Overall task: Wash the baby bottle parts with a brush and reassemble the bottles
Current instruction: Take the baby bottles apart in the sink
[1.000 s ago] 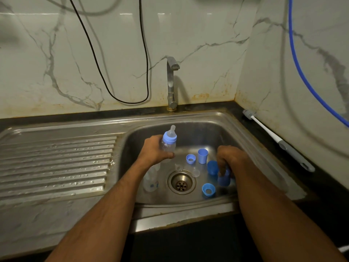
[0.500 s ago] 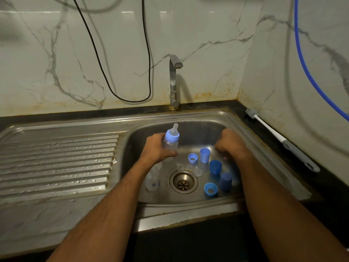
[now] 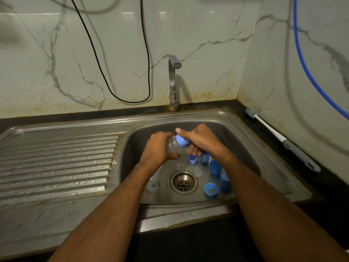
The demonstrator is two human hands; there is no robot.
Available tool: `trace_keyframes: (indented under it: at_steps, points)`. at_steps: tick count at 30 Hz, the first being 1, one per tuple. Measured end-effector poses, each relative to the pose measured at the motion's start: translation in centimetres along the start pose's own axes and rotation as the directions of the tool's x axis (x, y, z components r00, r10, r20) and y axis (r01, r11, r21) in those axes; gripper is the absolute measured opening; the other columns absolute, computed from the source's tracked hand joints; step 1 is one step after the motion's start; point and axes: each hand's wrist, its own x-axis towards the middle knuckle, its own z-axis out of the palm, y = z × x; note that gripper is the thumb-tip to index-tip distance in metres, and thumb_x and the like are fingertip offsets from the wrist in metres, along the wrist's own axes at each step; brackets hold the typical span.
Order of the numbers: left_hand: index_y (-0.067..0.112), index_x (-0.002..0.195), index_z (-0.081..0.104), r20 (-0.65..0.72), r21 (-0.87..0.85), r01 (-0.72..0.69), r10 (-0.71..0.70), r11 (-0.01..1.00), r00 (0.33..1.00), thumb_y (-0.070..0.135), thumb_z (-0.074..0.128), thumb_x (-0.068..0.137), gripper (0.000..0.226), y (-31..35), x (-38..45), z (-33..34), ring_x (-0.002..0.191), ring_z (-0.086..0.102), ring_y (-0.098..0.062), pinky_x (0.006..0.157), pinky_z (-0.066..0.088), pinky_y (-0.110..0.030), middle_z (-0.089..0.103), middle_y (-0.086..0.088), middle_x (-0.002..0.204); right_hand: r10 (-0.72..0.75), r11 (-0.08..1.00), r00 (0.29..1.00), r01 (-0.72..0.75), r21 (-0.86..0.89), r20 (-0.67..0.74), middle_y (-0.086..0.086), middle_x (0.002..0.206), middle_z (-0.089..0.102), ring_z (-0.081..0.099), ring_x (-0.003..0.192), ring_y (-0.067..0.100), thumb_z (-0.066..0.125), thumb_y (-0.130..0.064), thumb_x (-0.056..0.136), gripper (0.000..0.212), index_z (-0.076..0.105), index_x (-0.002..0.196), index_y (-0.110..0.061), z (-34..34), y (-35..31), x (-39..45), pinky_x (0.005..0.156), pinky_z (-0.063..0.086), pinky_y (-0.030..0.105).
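Note:
Over the steel sink basin (image 3: 243, 140), my left hand (image 3: 158, 150) grips a clear baby bottle (image 3: 172, 145) tilted to the right. My right hand (image 3: 202, 140) is closed around the bottle's top, at its blue collar (image 3: 181, 140); the teat is hidden under the fingers. A second clear bottle (image 3: 154, 181) lies on the basin floor under my left forearm. Loose blue parts sit right of the drain (image 3: 182, 183): a ring (image 3: 193, 159), a larger ring (image 3: 211, 189), and caps (image 3: 215, 167) (image 3: 225, 182). A clear teat (image 3: 197, 172) lies by the drain.
A white and grey bottle brush (image 3: 283, 140) lies on the dark counter right of the sink. The tap (image 3: 173, 82) stands behind the basin, shut off. A wet ribbed draining board (image 3: 56, 165) fills the left. A black cable (image 3: 113, 53) and a blue hose (image 3: 306, 63) hang on the wall.
My right hand left the blue caps at the basin's right and came up and left onto the bottle's top. The left hand tilted the bottle from upright to the right.

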Motion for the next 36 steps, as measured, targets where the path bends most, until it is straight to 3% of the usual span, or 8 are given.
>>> trace_keyframes:
  at_steps: [5,18,22,26,29,32,34,36]
  points:
    - [0.019,0.125,0.065,0.034,0.065,-0.015,0.012,0.998,0.999,0.029,0.092,0.065,0.067,0.4,0.1,0.1,0.097,0.064,-0.014,0.086,0.051,-0.027,0.07,0.0,0.112,0.064,0.998,0.997,-0.065,0.025,0.03,0.016,0.061,0.07,0.06,0.045,0.017,0.069,-0.062,0.085,0.066,0.071,0.083,0.004,0.4,-0.1,0.1,0.048,0.051,0.025]
    - [0.021,0.095,0.074,0.391,-0.217,-0.064,0.147,0.974,0.908,0.037,0.091,0.061,0.042,-1.2,0.4,-1.6,0.08,0.069,-0.011,0.076,0.059,-0.039,0.073,0.003,0.086,-0.35,0.868,0.883,0.431,-0.246,0.313,-0.003,0.082,0.075,0.073,0.074,0.011,0.082,-0.022,0.083,0.02,0.076,0.101,-0.015,-2.3,-0.4,-0.7,0.067,0.055,0.02]
    - [0.015,0.109,0.072,0.405,-0.325,0.015,0.125,0.945,0.906,0.027,0.092,0.065,0.05,-1.9,0.2,-1.3,0.093,0.072,-0.018,0.087,0.059,-0.041,0.075,-0.003,0.099,-0.496,0.738,0.777,0.612,-0.284,0.388,-0.015,0.115,0.063,0.061,0.108,0.005,0.08,0.005,0.075,0.06,0.071,0.124,-0.028,-1.9,-0.9,-0.4,0.089,0.054,0.02]
    - [0.018,0.1,0.071,0.351,-0.212,-0.004,0.08,0.977,0.933,0.023,0.092,0.067,0.04,-1.7,0.3,-0.8,0.083,0.066,-0.01,0.074,0.053,-0.028,0.071,0.003,0.089,-0.404,0.862,0.881,0.457,-0.22,0.248,-0.004,0.125,0.067,0.062,0.108,0.005,0.089,-0.032,0.073,0.08,0.054,0.144,-0.031,-1.9,-1.0,-0.6,0.092,0.054,0.023]
    - [0.019,0.098,0.067,0.32,-0.173,-0.01,0.065,0.985,0.945,0.022,0.091,0.068,0.038,-1.5,0.3,-0.3,0.074,0.062,-0.008,0.066,0.046,-0.019,0.066,0.006,0.083,-0.304,0.885,0.952,0.274,-0.375,-0.022,0.0,0.098,0.073,0.067,0.084,0.01,0.08,-0.061,0.074,0.06,0.07,0.116,-0.018,-1.1,-1.1,-0.9,0.076,0.057,0.026]
    - [0.018,0.102,0.068,0.322,-0.146,-0.036,0.082,0.989,0.943,0.024,0.091,0.068,0.042,-1.2,0.4,0.0,0.073,0.06,-0.005,0.066,0.043,-0.018,0.065,0.008,0.083,-0.3,0.843,0.953,0.284,-0.457,0.039,0.0,0.072,0.069,0.067,0.067,0.012,0.08,-0.046,0.082,0.033,0.071,0.082,-0.014,-0.8,-1.1,-0.9,0.06,0.054,0.022]
    - [0.019,0.105,0.069,0.346,-0.134,-0.035,0.08,0.99,0.935,0.023,0.091,0.067,0.044,-1.4,0.3,0.0,0.079,0.062,-0.004,0.069,0.044,-0.018,0.067,0.009,0.088,-0.321,0.835,0.929,0.37,-0.407,0.186,-0.006,0.091,0.073,0.068,0.085,0.009,0.084,-0.026,0.079,0.023,0.074,0.099,-0.019,-1.4,-1.0,-0.7,0.07,0.054,0.02]
    - [0.019,0.106,0.069,0.333,-0.145,-0.023,0.071,0.989,0.94,0.023,0.092,0.066,0.046,-1.8,0.4,-0.1,0.083,0.064,-0.005,0.071,0.046,-0.018,0.068,0.009,0.091,-0.358,0.828,0.874,0.459,-0.321,0.328,-0.008,0.125,0.065,0.061,0.113,0.006,0.087,-0.018,0.074,0.067,0.061,0.135,-0.029,-1.7,-0.7,-0.4,0.088,0.053,0.023]
